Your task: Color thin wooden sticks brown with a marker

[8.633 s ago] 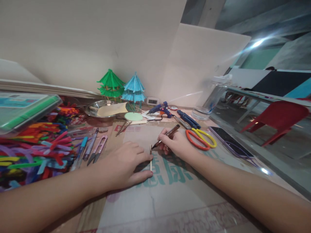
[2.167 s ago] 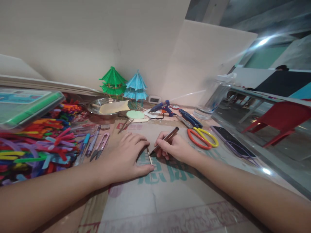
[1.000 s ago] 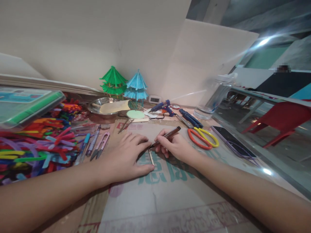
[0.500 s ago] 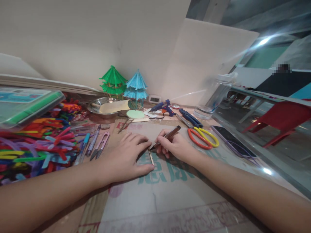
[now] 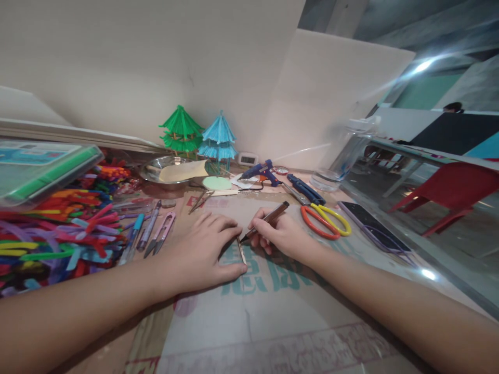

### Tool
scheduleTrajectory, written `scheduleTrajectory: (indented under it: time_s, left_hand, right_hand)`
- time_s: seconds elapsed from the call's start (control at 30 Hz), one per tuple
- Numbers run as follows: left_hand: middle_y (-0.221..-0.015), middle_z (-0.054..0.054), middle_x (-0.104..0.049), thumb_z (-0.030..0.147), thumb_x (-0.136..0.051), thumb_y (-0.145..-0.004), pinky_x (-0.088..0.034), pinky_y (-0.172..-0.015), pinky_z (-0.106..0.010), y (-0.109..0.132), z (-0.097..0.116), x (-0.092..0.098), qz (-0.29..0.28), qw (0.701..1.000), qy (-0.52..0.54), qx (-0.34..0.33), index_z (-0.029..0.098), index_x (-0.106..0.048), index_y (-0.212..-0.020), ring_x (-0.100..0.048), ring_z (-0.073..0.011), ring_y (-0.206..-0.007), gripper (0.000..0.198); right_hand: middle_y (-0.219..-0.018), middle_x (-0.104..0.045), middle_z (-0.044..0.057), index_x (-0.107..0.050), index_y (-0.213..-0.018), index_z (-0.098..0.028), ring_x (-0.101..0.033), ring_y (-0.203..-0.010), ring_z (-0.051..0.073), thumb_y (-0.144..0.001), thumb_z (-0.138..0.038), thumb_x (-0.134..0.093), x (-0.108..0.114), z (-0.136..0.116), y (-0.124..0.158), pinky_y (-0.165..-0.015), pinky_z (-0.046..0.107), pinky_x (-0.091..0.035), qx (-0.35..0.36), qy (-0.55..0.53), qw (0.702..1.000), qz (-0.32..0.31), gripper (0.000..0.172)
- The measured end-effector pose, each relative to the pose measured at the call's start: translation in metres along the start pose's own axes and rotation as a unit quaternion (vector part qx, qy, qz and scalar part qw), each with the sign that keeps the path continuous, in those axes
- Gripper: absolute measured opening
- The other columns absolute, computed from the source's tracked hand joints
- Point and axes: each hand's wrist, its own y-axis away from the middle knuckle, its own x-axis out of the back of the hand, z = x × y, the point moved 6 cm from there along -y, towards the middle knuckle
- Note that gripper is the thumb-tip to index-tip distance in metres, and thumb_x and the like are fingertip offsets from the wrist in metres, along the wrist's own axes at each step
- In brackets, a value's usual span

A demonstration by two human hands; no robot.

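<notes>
My left hand lies flat on the cardboard sheet, its thumb and forefinger pinning a thin wooden stick to the surface. My right hand is closed round a brown pen, held like a writing tool. The pen's tip touches the top end of the stick, just right of my left forefinger.
Orange and yellow scissors, blue pliers, a blue glue gun and a phone lie to the right. A heap of coloured pipe cleaners, pens and thread snips sit left. Green and blue paper pagodas and a metal bowl stand behind.
Almost nothing has moved over the last second: the pen tip stays at the stick's top end with tiny shifts. Since the earliest frame my left hand has slid slightly up along the stick.
</notes>
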Motion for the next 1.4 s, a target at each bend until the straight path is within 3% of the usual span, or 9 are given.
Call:
scheduleTrajectory:
  time_s: [0.33, 0.53, 0.8, 1.03, 1.4]
  left_hand:
    - [-0.117, -0.012, -0.060, 0.052, -0.063, -0.078, -0.037, -0.101, -0.051, 0.0002, 0.0012, 0.0019, 0.008, 1.000, -0.002, 0.000, 0.017, -0.061, -0.119, -0.051, -0.0320, -0.113, 0.054]
    - [-0.118, -0.012, -0.060, 0.052, -0.063, -0.079, -0.035, -0.103, -0.050, 0.0005, 0.0019, 0.0020, 0.003, 1.000, -0.002, 0.001, 0.017, -0.060, -0.120, -0.050, -0.0317, -0.115, 0.054]
    - [-0.118, -0.013, -0.060, 0.054, -0.062, -0.079, -0.033, -0.104, -0.053, 0.0003, 0.0025, 0.0020, -0.001, 1.000, -0.012, -0.001, 0.014, -0.061, -0.119, -0.050, -0.0326, -0.114, 0.056]
    - [-0.118, -0.013, -0.060, 0.054, -0.062, -0.080, -0.034, -0.103, -0.051, 0.0003, 0.0024, 0.0029, -0.001, 1.000, -0.022, -0.003, 0.015, -0.061, -0.119, -0.050, -0.0328, -0.113, 0.056]
    - [-0.119, -0.014, -0.058, 0.054, -0.061, -0.081, -0.034, -0.103, -0.053, 0.0005, 0.0014, 0.0005, -0.010, 1.000, -0.021, 0.000, 0.013, -0.059, -0.124, -0.049, -0.0328, -0.114, 0.060]
  right_hand:
    - [-0.051, -0.060, -0.004, -0.050, -0.072, -0.020, -0.044, -0.037, 0.006, -0.078, -0.032, -0.055, -0.0033, 0.0040, 0.0012, -0.035, 0.016, -0.035, -0.001, 0.018, 0.999, -0.048, 0.015]
    - [-0.051, -0.059, -0.004, -0.051, -0.074, -0.019, -0.044, -0.036, 0.006, -0.078, -0.033, -0.055, -0.0009, 0.0011, -0.0001, -0.035, 0.016, -0.035, 0.002, -0.004, 1.000, -0.011, 0.016]
    - [-0.049, -0.059, -0.004, -0.050, -0.071, -0.019, -0.043, -0.036, 0.006, -0.079, -0.030, -0.053, -0.0045, 0.0026, 0.0009, -0.035, 0.015, -0.034, -0.005, 0.019, 0.998, -0.052, 0.014]
    - [-0.051, -0.059, -0.005, -0.050, -0.075, -0.019, -0.044, -0.035, 0.005, -0.081, -0.033, -0.054, -0.0004, -0.0003, -0.0002, -0.034, 0.016, -0.034, 0.007, -0.008, 1.000, 0.002, 0.016]
    - [-0.050, -0.058, -0.005, -0.050, -0.073, -0.019, -0.044, -0.036, 0.006, -0.081, -0.034, -0.053, -0.0018, 0.0016, 0.0007, -0.034, 0.016, -0.033, -0.003, 0.003, 1.000, -0.020, 0.017]
